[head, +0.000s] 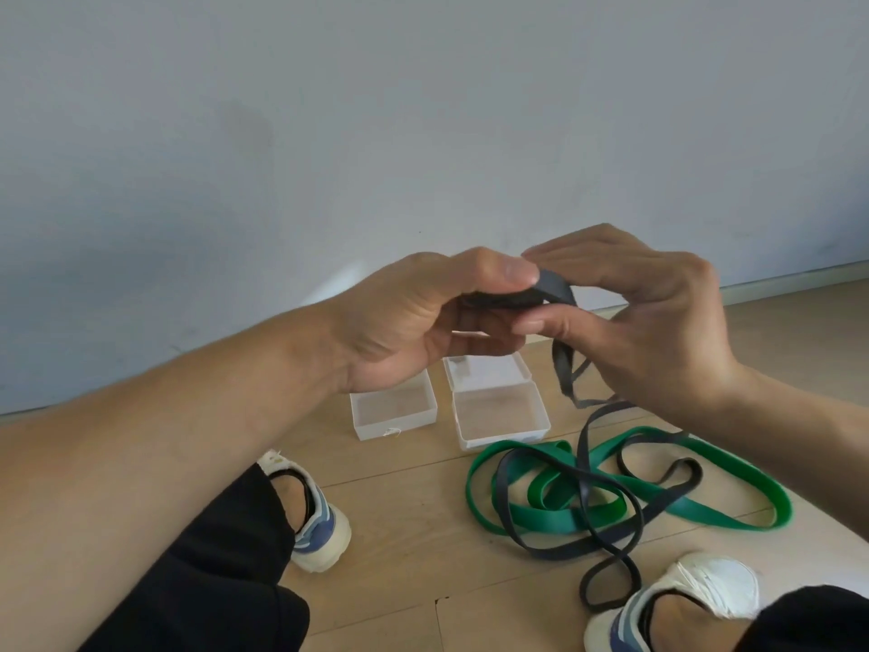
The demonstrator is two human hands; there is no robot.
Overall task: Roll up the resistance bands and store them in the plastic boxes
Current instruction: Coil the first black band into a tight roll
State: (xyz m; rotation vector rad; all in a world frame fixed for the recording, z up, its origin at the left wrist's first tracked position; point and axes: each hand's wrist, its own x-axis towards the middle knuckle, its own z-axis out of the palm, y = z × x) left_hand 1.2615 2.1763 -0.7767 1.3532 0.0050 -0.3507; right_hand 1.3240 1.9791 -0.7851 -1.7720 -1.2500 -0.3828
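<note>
On the wooden floor [399, 534], between our two shoes, we find the work at an early stage. Both plastic boxes [394, 411] stand side by side near the wall with lids open, and nothing is visibly stored in either. The green band [555, 512] lies unrolled to the right of the boxes, tangled with the loose length of the dark band [588, 487]. From this we judge that no band is stored yet: the dark band is partly rolled, and the green band remains to be rolled.

Above the boxes, we hold the started coil of the dark band in the left hand [423, 322]; its thumb presses on top and its fingers [484, 341] curl beneath, clamping the coil. The right hand [649, 317] pinches the strap just beside the coil between thumb and forefinger, the other fingers spread apart. From that pinch the strap hangs down to the floor, where it joins the tangle.
</note>
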